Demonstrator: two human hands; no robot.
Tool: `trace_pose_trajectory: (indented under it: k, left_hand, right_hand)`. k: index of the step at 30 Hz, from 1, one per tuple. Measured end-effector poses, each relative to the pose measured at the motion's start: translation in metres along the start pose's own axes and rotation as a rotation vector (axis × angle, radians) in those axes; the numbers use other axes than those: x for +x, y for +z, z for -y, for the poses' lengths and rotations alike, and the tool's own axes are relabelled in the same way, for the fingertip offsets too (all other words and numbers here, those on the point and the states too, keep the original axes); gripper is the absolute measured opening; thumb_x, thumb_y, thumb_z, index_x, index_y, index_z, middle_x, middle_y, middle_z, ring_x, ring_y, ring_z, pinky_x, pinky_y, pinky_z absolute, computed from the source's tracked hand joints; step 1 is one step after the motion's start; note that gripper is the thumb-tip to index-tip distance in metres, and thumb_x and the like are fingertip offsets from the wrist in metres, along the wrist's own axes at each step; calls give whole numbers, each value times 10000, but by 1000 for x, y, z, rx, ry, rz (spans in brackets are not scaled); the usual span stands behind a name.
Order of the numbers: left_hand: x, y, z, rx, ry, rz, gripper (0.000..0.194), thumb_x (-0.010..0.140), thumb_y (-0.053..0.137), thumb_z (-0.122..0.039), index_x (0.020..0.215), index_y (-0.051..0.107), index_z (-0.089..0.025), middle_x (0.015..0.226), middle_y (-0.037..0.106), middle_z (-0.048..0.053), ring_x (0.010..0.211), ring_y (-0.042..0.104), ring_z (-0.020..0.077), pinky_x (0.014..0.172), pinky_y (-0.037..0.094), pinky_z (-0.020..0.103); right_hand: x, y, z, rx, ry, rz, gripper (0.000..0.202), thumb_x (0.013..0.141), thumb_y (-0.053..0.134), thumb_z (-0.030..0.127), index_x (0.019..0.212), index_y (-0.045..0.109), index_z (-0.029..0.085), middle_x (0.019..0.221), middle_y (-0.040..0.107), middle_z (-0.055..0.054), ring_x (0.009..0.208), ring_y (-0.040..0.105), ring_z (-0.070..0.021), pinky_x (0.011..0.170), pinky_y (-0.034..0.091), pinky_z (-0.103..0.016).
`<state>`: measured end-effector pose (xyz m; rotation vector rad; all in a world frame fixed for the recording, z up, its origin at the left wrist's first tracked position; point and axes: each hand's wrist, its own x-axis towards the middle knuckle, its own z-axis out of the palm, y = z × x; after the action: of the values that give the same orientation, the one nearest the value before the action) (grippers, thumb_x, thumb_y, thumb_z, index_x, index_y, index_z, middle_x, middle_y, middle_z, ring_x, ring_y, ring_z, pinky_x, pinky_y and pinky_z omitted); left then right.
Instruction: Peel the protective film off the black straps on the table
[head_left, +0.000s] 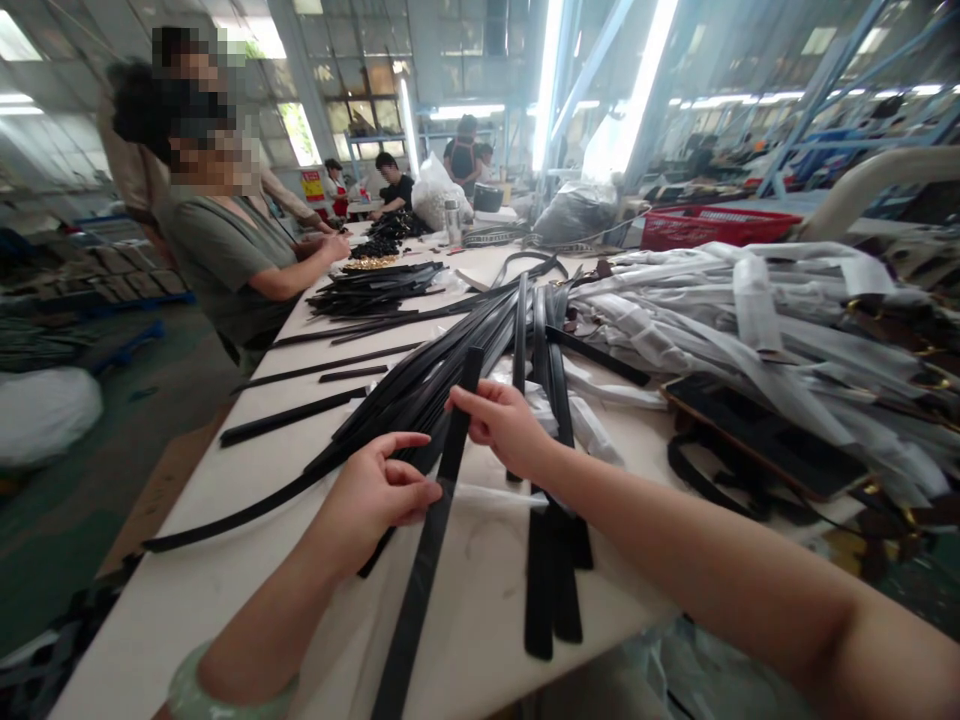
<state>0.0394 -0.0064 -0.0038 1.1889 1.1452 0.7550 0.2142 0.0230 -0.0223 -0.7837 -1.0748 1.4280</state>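
Note:
A long flat black strap [435, 540], leather-like, runs slantwise from the bottom edge up between my hands. My right hand [499, 420] pinches it near its upper end, with the tip [472, 366] sticking out above the fingers. Lower down, my left hand [382, 490] has its thumb and a bent finger at the strap's left edge, while the index finger is held away from it. Behind my hands lies a big bundle of similar black straps [450, 355] on the pale table [232, 560]. Several strap ends [551, 590] point toward me at the right.
Straps wrapped in white [675, 310] are heaped at the right, beside a dark flat board [757, 430]. A red basket [712, 228] and plastic bags [576, 212] stand farther back. A co-worker [232, 240] works at the table's left edge, near another strap pile [375, 290].

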Motion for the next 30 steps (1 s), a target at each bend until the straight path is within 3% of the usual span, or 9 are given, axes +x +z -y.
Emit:
trace_pose_trajectory:
  k: [2, 6, 8, 13, 19, 25, 28, 30]
  left_hand:
    - [1, 0, 1, 2, 21, -11, 608, 608, 817, -192, 1135, 515, -147, 574, 640, -51, 469, 539, 83, 441, 421, 161]
    - [3, -4, 3, -12, 66, -83, 635, 588, 832, -233, 1124, 505, -139, 596, 662, -37, 491, 568, 96, 469, 451, 177]
    - [5, -8, 3, 14, 77, -113, 639, 581, 831, -249, 1120, 506, -137, 598, 666, -32, 493, 572, 103, 470, 451, 182]
    - [8, -17, -1, 216, 178, -233, 575, 608, 796, -259, 1108, 537, -144, 613, 683, -11, 499, 588, 134, 466, 454, 211]
    - [5, -13, 2, 235, 205, -166, 524, 638, 765, -239, 1097, 533, -141, 567, 647, -35, 464, 559, 132, 468, 446, 230]
    - [5, -3, -2, 253, 249, -209, 507, 615, 770, -212, 1057, 533, -134, 582, 626, -36, 523, 572, 133, 529, 436, 231]
    - [-11, 3, -7, 205, 236, -162, 514, 644, 768, -301, 1069, 524, -146, 702, 648, -8, 635, 610, 141, 582, 453, 225]
    - [-39, 8, -3, 167, 175, -78, 473, 697, 725, -429, 1033, 553, -144, 767, 666, 36, 639, 628, 158, 561, 469, 241]
  right_hand:
    - [4, -4, 2, -10, -49, -43, 372, 682, 727, 482, 675, 587, 137, 456, 412, 85, 368, 285, -27, 359, 159, -186]
    - [-7, 3, -11, -202, -14, 234, 329, 761, 661, 462, 732, 561, 150, 506, 483, 64, 398, 400, -49, 371, 277, -173]
    - [-14, 8, -19, -330, -40, 306, 263, 824, 603, 406, 758, 538, 160, 509, 493, 62, 408, 425, -54, 381, 305, -166]
    - [-15, 8, -26, -456, -21, 311, 217, 852, 565, 358, 749, 496, 180, 543, 542, 49, 425, 503, -74, 388, 383, -167]
    - [-1, 3, -19, -236, 125, 162, 383, 746, 663, 527, 807, 499, 186, 570, 600, 42, 454, 591, -110, 438, 507, -218]
    - [-5, 6, -22, -206, 173, 234, 506, 618, 726, 609, 736, 513, 166, 511, 626, -1, 437, 612, -150, 416, 506, -242]
    - [-9, 6, -18, -192, 119, 215, 524, 599, 728, 628, 723, 516, 165, 536, 633, -1, 445, 606, -140, 429, 506, -240]
    - [-14, 5, -12, -177, 85, 211, 505, 625, 722, 619, 721, 518, 167, 560, 630, 4, 461, 602, -127, 458, 512, -239]
